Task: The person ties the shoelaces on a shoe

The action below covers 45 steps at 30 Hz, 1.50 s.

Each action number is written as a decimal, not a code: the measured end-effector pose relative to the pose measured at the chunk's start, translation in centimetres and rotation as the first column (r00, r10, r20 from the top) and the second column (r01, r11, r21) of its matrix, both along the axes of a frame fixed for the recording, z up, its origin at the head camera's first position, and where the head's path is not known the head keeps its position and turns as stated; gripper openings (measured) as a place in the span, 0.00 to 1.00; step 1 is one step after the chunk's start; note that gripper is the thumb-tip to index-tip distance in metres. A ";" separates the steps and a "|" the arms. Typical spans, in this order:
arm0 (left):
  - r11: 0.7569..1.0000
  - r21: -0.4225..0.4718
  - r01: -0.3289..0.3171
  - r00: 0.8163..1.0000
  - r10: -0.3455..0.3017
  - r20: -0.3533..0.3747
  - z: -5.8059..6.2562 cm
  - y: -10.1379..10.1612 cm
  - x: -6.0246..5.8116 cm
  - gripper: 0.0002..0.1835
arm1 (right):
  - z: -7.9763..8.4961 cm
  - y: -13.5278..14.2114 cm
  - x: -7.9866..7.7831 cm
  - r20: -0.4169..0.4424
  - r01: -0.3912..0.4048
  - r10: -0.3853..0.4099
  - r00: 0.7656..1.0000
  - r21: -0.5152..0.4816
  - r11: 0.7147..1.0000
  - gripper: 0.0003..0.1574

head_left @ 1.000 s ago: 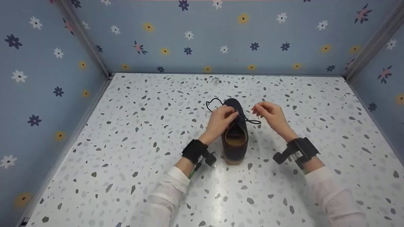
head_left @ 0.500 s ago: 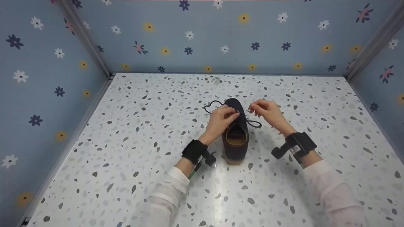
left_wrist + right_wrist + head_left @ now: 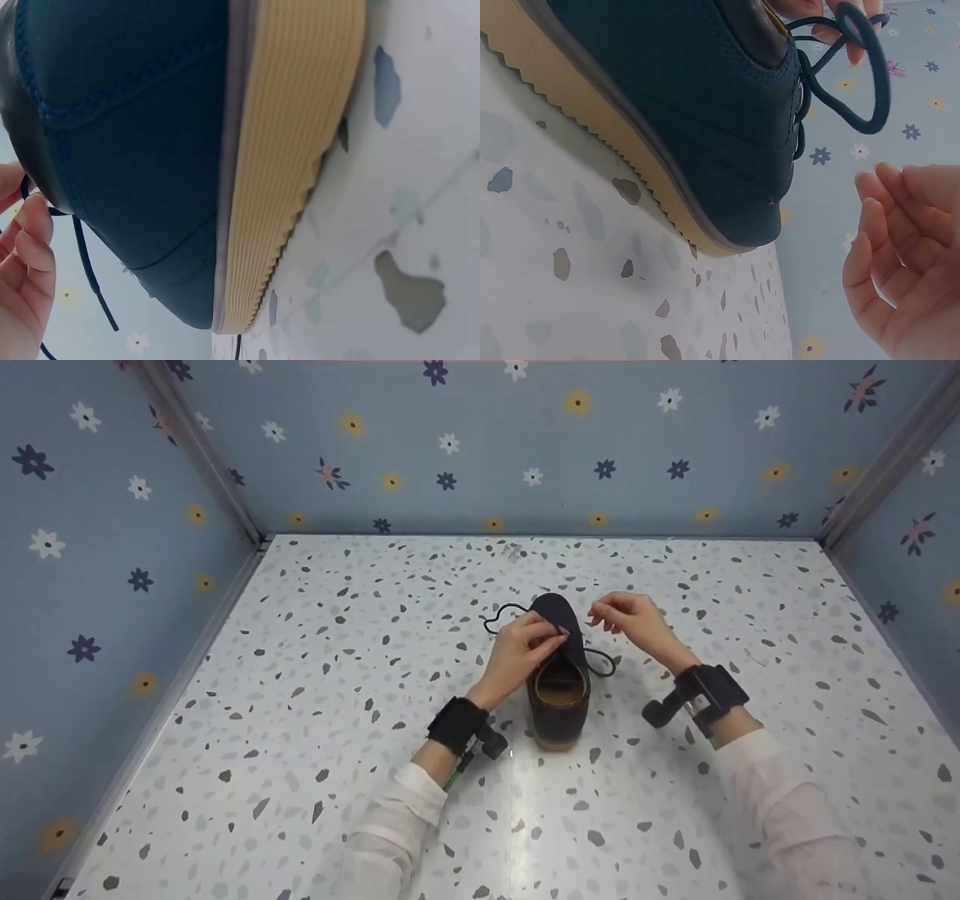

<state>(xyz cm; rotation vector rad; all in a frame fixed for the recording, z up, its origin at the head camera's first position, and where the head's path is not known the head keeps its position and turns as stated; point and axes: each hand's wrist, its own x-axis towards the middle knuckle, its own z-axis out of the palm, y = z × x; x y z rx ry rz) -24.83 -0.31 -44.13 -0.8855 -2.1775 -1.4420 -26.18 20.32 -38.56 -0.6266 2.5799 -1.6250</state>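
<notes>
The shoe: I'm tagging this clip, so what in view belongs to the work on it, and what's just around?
Part of the work: navy lace-up shoe; its shoelace; left hand, pinching it; right hand, beside the shoe.
Just around: speckled tabletop; floral wall panels; black wrist straps.

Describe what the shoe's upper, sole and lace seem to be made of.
Upper: probably leather or a synthetic lookalike, dark blue and mostly matte, with a smooth surface and stitched seams.
Sole: likely rubber or foam, pale tan and matte, with regular ribs and a toothed lower edge.
Lace: apparently textile cord, dark and dull, bending into a soft loop; the fibre can't be told.
</notes>
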 end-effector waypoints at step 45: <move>0.993 -0.108 0.052 0.968 -0.077 -0.240 -0.7 -0.5 0.4 0.03 | -1.6 -3.5 -4.3 0.150 -0.314 0.277 0.949 0.373 0.873 0.07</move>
